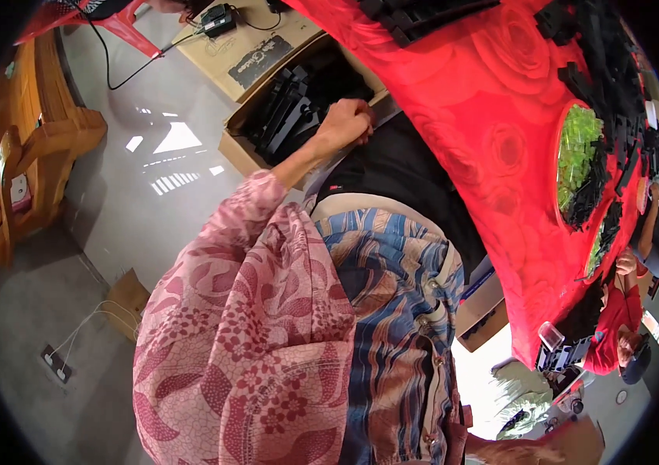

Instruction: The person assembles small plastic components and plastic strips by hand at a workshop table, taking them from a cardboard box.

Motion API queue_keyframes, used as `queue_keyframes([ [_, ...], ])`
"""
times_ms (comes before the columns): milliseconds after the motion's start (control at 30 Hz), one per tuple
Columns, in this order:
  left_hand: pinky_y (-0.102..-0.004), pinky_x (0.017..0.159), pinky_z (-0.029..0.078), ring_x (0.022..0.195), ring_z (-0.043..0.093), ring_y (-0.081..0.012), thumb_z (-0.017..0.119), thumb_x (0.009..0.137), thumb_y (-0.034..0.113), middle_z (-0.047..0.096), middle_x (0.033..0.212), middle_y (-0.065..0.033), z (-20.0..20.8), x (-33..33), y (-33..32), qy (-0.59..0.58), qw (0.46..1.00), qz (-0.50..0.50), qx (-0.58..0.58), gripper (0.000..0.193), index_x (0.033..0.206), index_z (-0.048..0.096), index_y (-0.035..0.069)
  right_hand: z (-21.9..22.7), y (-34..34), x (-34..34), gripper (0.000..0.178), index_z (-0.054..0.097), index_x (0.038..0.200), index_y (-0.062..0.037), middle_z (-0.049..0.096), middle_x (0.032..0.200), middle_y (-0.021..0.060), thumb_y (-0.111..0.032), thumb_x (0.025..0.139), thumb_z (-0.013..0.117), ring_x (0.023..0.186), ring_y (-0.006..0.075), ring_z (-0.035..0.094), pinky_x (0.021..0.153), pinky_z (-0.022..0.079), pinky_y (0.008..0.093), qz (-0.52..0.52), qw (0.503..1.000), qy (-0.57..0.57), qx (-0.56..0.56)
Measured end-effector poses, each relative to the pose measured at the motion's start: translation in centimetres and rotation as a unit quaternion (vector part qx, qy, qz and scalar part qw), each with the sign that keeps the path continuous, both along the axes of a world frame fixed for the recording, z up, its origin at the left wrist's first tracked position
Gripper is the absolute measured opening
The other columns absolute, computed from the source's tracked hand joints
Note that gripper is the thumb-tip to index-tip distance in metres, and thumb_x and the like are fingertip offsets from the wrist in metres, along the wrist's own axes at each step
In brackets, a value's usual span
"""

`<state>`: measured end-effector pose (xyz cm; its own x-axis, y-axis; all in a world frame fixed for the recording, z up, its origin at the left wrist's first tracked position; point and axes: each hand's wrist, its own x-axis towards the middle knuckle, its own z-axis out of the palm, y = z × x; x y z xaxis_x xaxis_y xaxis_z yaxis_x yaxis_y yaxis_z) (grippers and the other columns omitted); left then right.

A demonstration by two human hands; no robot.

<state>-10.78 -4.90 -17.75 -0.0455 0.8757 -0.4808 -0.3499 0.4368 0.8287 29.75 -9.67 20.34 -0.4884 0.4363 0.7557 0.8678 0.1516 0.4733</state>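
Note:
My left hand (347, 122), at the end of a pink patterned sleeve (244, 205), is over the right side of an open cardboard box (238, 155). Its fingers are curled in, and whatever they may hold is hidden. Inside the box lie several long black plastic parts (287, 108), heaped together. My lap in black trousers (391, 167) is just right of the hand. I do not see my right hand; a blurred brownish shape (515, 451) at the lower edge is unclear.
A red rose-patterned cloth (492, 147) covers the table on the right, with black parts (597, 62) and a green oval patch (579, 159) on it. A person in red (612, 333) is at its far end. A wooden bench (43, 132) stands left; a cable (106, 58) hangs nearby.

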Motion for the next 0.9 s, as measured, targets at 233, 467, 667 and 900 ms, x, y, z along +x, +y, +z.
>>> queue_keyframes([
  [233, -0.0363, 0.063, 0.051, 0.095, 0.066, -0.0179, 0.062, 0.081, 0.025, 0.067, 0.099, -0.0071, -10.6, 3.3, 10.4, 0.669, 0.705, -0.22, -0.079, 0.025, 0.103, 0.061, 0.013, -6.3, 5.2, -3.4, 0.015, 0.067, 0.103, 0.0063, 0.071, 0.091, 0.0152, 0.0, 0.093, 0.059, 0.078, 0.0201, 0.069, 0.069, 0.058, 0.0289, 0.066, 0.985, 0.132, -0.086],
  [467, -0.0397, 0.063, 0.037, 0.078, 0.051, -0.0221, 0.06, 0.073, 0.023, 0.056, 0.082, -0.0017, -24.6, 3.0, 8.2, 0.713, 0.687, 0.071, 0.123, 0.015, 0.086, 0.066, 0.018, -10.7, 10.4, -12.7, 0.012, 0.064, 0.097, 0.0126, 0.07, 0.083, 0.0184, 0.004, 0.088, 0.063, 0.071, 0.03, 0.069, 0.057, 0.057, 0.0329, 0.275, 0.928, 0.168, -0.187],
  [667, -0.0408, 0.065, 0.044, 0.086, 0.057, -0.0264, 0.055, 0.084, 0.026, 0.062, 0.093, -0.0103, -15.4, 4.7, 0.2, 0.751, 0.633, -0.186, 0.035, 0.027, 0.102, 0.067, 0.009, -9.7, 14.9, -14.4, 0.011, 0.063, 0.096, 0.0136, 0.07, 0.084, 0.0186, 0.007, 0.088, 0.063, 0.069, 0.0306, 0.068, 0.055, 0.057, 0.0327, 0.363, 0.911, 0.054, -0.191],
  [900, -0.0373, 0.064, 0.049, 0.086, 0.064, -0.0222, 0.059, 0.085, 0.021, 0.065, 0.093, -0.0066, -11.5, 0.4, -12.6, 0.698, 0.663, -0.239, -0.127, 0.017, 0.097, 0.069, 0.015, -9.7, 16.4, -17.4, 0.012, 0.063, 0.095, 0.0143, 0.069, 0.083, 0.0194, 0.007, 0.087, 0.065, 0.067, 0.0286, 0.068, 0.054, 0.057, 0.031, 0.415, 0.871, 0.087, -0.248],
])
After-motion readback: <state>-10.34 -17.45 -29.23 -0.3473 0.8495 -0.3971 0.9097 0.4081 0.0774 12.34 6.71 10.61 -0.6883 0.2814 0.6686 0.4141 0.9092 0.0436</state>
